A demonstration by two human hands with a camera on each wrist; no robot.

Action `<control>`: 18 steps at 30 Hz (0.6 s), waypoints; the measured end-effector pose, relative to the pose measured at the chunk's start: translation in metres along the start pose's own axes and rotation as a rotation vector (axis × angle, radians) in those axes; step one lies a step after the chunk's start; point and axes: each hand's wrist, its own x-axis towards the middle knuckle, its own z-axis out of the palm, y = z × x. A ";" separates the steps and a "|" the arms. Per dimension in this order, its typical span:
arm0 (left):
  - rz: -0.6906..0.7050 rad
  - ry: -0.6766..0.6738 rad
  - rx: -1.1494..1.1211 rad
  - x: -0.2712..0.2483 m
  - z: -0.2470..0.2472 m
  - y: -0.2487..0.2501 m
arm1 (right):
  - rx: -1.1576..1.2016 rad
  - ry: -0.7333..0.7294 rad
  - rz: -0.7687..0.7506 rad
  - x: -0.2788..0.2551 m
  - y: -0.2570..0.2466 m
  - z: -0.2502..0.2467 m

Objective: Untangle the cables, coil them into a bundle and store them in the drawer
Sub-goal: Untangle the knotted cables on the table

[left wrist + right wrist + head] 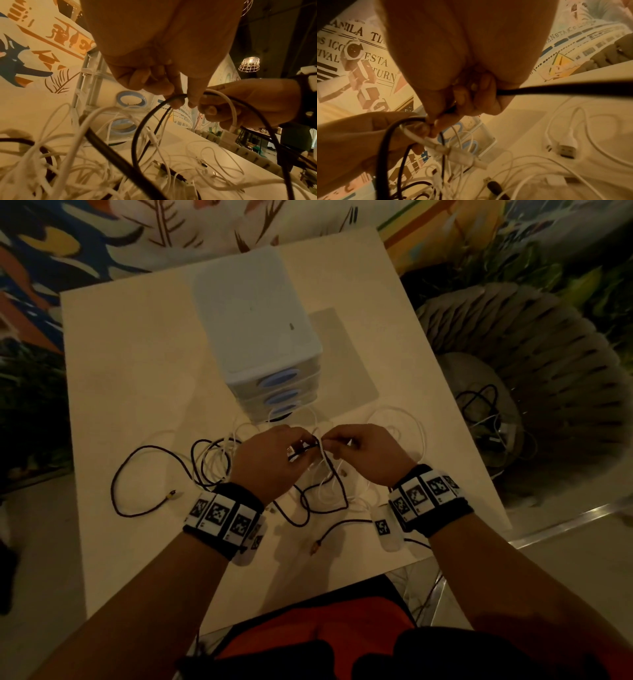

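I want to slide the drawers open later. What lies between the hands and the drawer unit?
Loose loops of white cable lie on the table before the drawer unit, per the head view.

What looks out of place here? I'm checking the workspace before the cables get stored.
A second clump of dark cables lies off the white table, down in the grey ribbed seat at the right.

Cable ends (318,453) hidden inside both hands, drawer fronts (281,395) foreshortened
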 end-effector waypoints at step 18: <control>-0.004 0.097 -0.008 -0.007 -0.014 -0.023 | -0.273 0.181 0.147 0.010 0.016 -0.019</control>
